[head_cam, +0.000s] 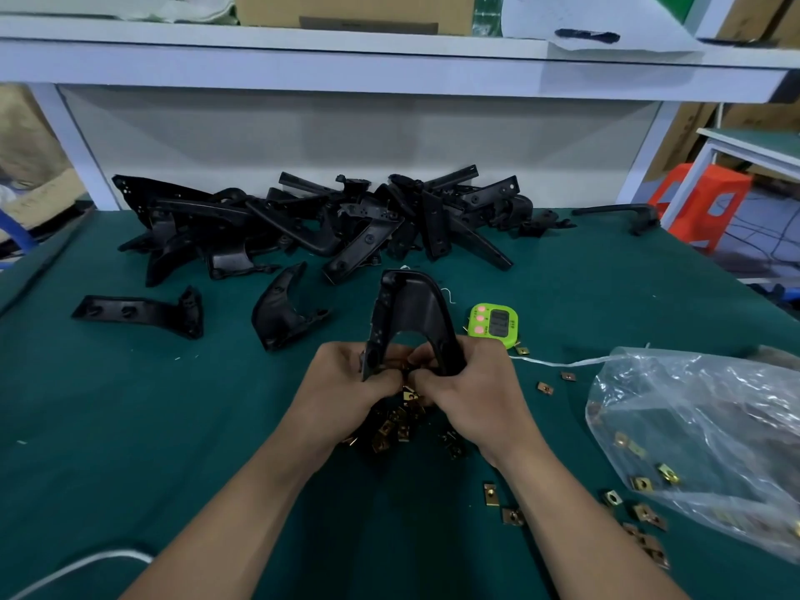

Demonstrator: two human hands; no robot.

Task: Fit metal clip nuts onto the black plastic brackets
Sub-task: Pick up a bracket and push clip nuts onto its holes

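I hold one black bracket (415, 305) over the middle of the green worktop (173, 426), its arched end pointing away from me and its two legs coming down into my grip. My left hand (346, 378) is curled round the left leg and my right hand (467, 383) is curled round the right leg, the fingertips of both meeting between the legs. Something brass-coloured glints there, but I cannot tell whether it sits on the bracket. Directly below my hands lies a small heap of clip nuts (398, 426). More loose clip nuts (640, 513) are scattered toward the near right corner, beside and inside a clear plastic bag (701, 426) at the right edge. A green timer (493, 320) lies just beyond my right hand. Along the far edge is a tangled pile of brackets (329, 218), with two single brackets (143, 311) lying apart from it, nearer to me on the left.
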